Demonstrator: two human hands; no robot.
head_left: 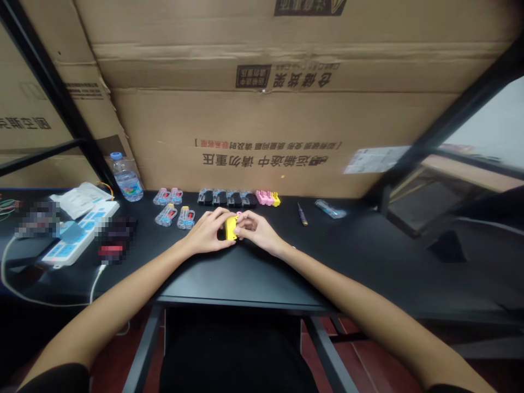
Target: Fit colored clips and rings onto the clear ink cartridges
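Near the middle of the black table my left hand [209, 231] is closed around a small yellow plastic piece [230, 228], thumb below and fingers above. From the other side my right hand [258, 232] pinches at the same piece with its fingertips. A bit of pink [239, 213] shows just behind it, partly covered by my fingers. Beyond my hands stand a row of clear-and-black plastic pieces [226, 197] and a cluster of pink pieces [264, 197] with a yellow one [275, 200] at its end. Several clear pieces with red and blue parts [167, 214] lie left of my hands.
A water bottle [127, 179] and a white power strip [84, 232] with a cable stand at the left. To the right lie a screwdriver [302, 214] and a clear wrapped item [330, 209]. A cardboard wall [245, 120] rises behind the table [241, 278].
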